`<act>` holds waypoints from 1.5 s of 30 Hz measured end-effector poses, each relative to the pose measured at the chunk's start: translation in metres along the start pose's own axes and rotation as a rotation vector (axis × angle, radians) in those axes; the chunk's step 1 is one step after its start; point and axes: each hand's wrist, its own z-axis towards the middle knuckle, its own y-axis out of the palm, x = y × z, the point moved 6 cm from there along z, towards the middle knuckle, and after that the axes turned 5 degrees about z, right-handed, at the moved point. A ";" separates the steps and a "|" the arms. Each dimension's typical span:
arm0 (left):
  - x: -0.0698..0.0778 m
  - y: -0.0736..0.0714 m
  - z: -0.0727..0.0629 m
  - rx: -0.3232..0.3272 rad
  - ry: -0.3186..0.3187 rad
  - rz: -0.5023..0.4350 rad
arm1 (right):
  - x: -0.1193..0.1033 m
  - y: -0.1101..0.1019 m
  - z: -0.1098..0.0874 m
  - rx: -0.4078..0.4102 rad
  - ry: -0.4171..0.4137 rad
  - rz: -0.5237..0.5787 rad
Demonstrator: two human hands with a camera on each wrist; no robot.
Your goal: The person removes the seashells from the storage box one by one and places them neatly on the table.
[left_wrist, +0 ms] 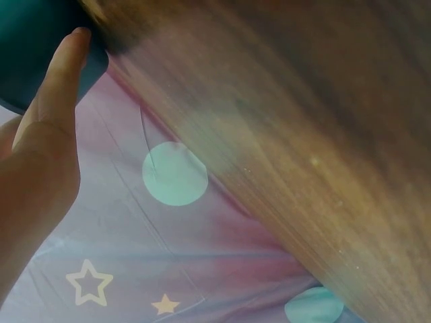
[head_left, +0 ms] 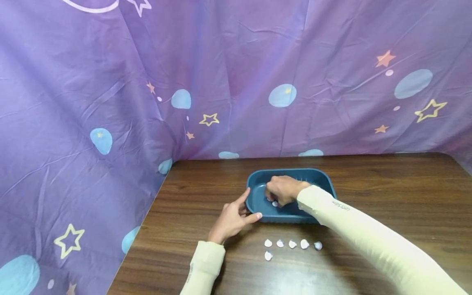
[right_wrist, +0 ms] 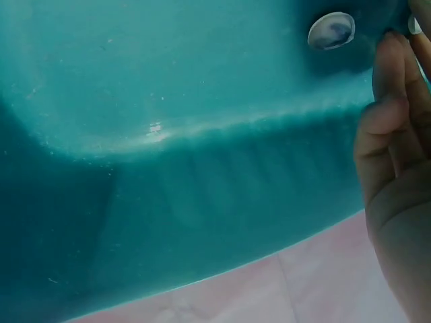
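Observation:
My right hand (head_left: 285, 190) reaches down into a blue plastic tub (head_left: 254, 217). At the right edge of the right wrist view, its fingertips pinch a small white seashell (right_wrist: 414, 25), mostly hidden by the fingers. Close beside them, another seashell (right_wrist: 331, 31) with a greyish-purple inside lies on the tub floor. My left hand (head_left: 230, 221) touches the tub's front left corner, index finger along the left side and thumb on the front rim. In front of the tub, several white seashells (head_left: 292, 244) lie in a row, with one more shell (head_left: 268, 256) below its left end.
The tub stands on a brown wooden table (head_left: 391, 192). A purple curtain (head_left: 243, 82) printed with stars and blue spots hangs behind the table and along its left edge (head_left: 147, 217). My right sleeve (head_left: 368, 233) crosses over the tub's front right corner.

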 end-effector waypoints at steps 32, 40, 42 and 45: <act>0.003 -0.002 0.000 0.002 0.018 0.026 | -0.003 0.000 -0.006 0.005 -0.037 -0.012; 0.002 -0.001 0.000 0.005 0.011 0.031 | -0.004 -0.001 -0.007 0.018 -0.057 -0.072; 0.002 -0.001 0.000 0.002 0.008 0.032 | -0.004 -0.001 -0.007 0.017 -0.053 -0.075; 0.002 -0.002 0.000 0.000 0.010 0.031 | -0.003 -0.001 -0.007 0.008 -0.038 -0.052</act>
